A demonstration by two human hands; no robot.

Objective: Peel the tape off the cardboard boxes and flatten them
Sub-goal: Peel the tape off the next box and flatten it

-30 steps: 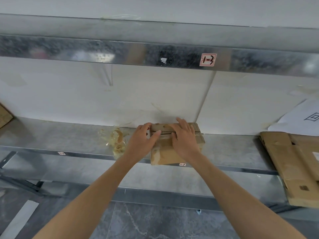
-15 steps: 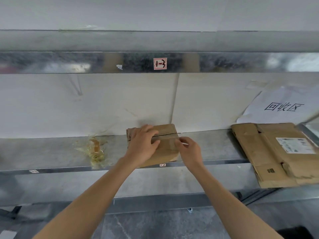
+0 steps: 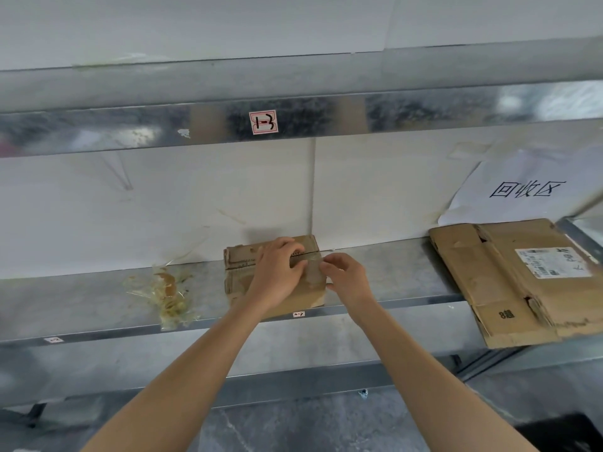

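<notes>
Brown cardboard makes a small box (image 3: 238,282), which sits in the middle of a shiny metal shelf (image 3: 81,301), close to the white wall (image 3: 98,207). The left hand (image 3: 277,272) lies on its top with bent fingers and holds it down. The right hand (image 3: 346,278) pinches the clear tape (image 3: 311,270) at the box's right end, fingertips close together. Both arms reach out straight. A crumpled yellowish ball of tape (image 3: 166,293) lies to the left. Worn flat boxes (image 3: 509,282) lie well apart on the right.
</notes>
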